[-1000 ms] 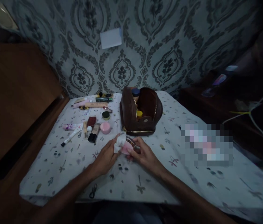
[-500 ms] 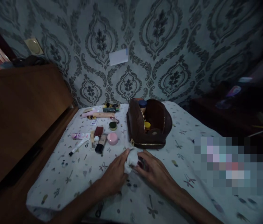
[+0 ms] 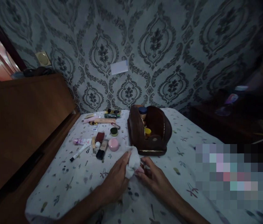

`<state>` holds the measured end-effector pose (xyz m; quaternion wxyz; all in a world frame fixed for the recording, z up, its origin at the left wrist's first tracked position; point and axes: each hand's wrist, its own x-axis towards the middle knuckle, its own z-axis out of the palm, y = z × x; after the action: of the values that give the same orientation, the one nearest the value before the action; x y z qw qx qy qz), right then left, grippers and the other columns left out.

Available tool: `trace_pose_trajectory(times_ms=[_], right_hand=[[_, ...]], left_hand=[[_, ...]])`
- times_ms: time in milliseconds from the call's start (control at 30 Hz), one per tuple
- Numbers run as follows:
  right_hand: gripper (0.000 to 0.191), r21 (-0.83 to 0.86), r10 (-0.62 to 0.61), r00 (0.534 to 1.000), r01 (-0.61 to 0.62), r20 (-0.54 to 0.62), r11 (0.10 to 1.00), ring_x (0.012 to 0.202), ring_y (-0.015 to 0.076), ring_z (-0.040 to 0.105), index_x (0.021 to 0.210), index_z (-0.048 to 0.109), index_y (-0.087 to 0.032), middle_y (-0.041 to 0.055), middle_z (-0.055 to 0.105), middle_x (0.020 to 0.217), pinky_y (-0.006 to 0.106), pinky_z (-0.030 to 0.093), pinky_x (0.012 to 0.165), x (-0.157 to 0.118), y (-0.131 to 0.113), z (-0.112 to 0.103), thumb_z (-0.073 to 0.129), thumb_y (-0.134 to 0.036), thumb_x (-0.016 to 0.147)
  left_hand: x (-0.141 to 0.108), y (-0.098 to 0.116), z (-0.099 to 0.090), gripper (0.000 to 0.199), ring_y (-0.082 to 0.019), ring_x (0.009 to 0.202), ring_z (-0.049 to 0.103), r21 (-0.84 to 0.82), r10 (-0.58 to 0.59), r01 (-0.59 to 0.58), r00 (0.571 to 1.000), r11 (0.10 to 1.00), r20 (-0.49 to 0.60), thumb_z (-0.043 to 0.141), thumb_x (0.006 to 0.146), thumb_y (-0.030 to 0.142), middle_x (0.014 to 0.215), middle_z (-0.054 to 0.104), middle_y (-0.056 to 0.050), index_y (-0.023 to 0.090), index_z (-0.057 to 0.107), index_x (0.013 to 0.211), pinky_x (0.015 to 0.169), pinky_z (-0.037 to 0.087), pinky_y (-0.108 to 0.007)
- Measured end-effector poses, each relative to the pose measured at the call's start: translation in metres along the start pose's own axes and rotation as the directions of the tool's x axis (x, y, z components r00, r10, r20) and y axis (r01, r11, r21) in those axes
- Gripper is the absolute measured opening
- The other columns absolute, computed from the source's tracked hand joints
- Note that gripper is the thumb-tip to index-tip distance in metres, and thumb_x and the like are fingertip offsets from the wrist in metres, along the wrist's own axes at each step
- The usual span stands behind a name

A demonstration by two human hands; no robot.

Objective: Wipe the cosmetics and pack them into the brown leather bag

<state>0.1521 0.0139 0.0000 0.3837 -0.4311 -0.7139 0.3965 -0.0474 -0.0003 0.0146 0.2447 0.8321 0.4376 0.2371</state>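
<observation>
My left hand (image 3: 115,176) is closed around a crumpled white cloth (image 3: 134,159), in front of the bag. My right hand (image 3: 156,178) pinches a small pinkish item (image 3: 140,170) against the cloth; fingers and cloth hide most of it, so its kind is unclear. Just beyond stands an open brown makeup bag (image 3: 151,146), with a yellow-lidded container (image 3: 147,132) and a dark-blue-capped one (image 3: 143,112) inside. To the left lie a pink round jar (image 3: 113,144), a black-capped foundation bottle (image 3: 102,149), a dark-lidded jar (image 3: 114,132) and several tubes.
A white patterned sheet (image 3: 80,186) covers the surface. A brown wooden panel (image 3: 24,118) borders it on the left, a patterned wall (image 3: 143,90) at the back. A bottle (image 3: 232,98) stands far right; a blurred-out patch covers things at right.
The cloth has turned in my hands, and a pinkish part of the held item now shows where it looked dark before. The view has tilted up slightly.
</observation>
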Motion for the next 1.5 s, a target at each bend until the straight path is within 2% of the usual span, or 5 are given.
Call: trace_pose_trajectory(times_ms=[300, 900, 1133, 1333, 1500], right_hand=[[0.014, -0.272, -0.07, 0.997, 0.057, -0.038, 0.961, 0.08, 0.0248, 0.063, 0.085, 0.061, -0.021, 0.0076, 0.067, 0.09, 0.035, 0.052, 0.071, 0.008, -0.007, -0.007, 0.056, -0.028, 0.074], [0.037, -0.292, 0.017, 0.999, -0.026, -0.032, 0.956, 0.079, 0.0201, 0.062, 0.114, 0.06, -0.021, 0.0054, 0.067, 0.093, 0.032, 0.049, 0.073, -0.017, -0.015, -0.017, 0.06, -0.044, 0.085], [0.02, -0.343, -0.046, 0.999, 0.034, -0.026, 0.939, 0.073, 0.0182, 0.057, 0.099, 0.063, -0.019, 0.004, 0.06, 0.085, 0.03, 0.046, 0.065, -0.014, -0.018, -0.02, 0.06, -0.033, 0.085], [0.027, 0.096, 0.19, 0.979, -0.183, -0.07, 0.978, 0.059, 0.0136, 0.054, 0.093, 0.058, -0.02, -0.0005, 0.059, 0.074, 0.025, 0.044, 0.053, -0.021, -0.01, -0.017, 0.062, -0.044, 0.084], [0.041, 0.554, 0.373, 0.928, -0.324, 0.026, 0.767, 0.055, 0.0109, 0.061, 0.089, 0.052, -0.02, -0.0026, 0.063, 0.079, 0.024, 0.048, 0.051, -0.021, -0.014, -0.005, 0.077, -0.048, 0.071]], left_hand=[[0.004, -0.005, 0.006, 0.098, -0.024, 0.149, 0.012, 0.06, 0.029, -0.032, 0.998, 0.998, 0.05, 0.048, 0.073, -0.002, 0.163, 0.006, -0.003, 0.03, 0.006, 0.155, 0.12, 0.024, -0.048], [-0.007, -0.022, 0.017, 0.028, -0.03, 0.148, 0.017, 0.202, 0.023, -0.029, 0.999, 0.979, 0.034, 0.044, 0.098, 0.028, 0.154, 0.036, -0.014, 0.015, 0.067, 0.106, 0.118, 0.022, -0.056], [-0.003, -0.006, 0.011, 0.067, -0.023, 0.143, 0.032, -0.126, 0.101, -0.1, 0.995, 0.987, 0.001, 0.041, 0.092, 0.012, 0.157, 0.032, -0.01, 0.021, 0.017, 0.154, 0.118, 0.029, -0.044], [-0.002, -0.005, 0.016, 0.067, -0.026, 0.143, 0.032, -0.243, 0.01, 0.005, 0.998, 0.97, 0.061, 0.042, 0.093, 0.017, 0.158, 0.03, -0.01, 0.021, 0.016, 0.154, 0.118, 0.026, -0.049], [0.001, -0.005, 0.018, 0.059, -0.023, 0.145, 0.027, -0.263, 0.009, -0.018, 0.999, 0.965, -0.036, 0.037, 0.1, 0.029, 0.158, 0.029, -0.009, 0.02, 0.016, 0.154, 0.12, 0.023, -0.045]])
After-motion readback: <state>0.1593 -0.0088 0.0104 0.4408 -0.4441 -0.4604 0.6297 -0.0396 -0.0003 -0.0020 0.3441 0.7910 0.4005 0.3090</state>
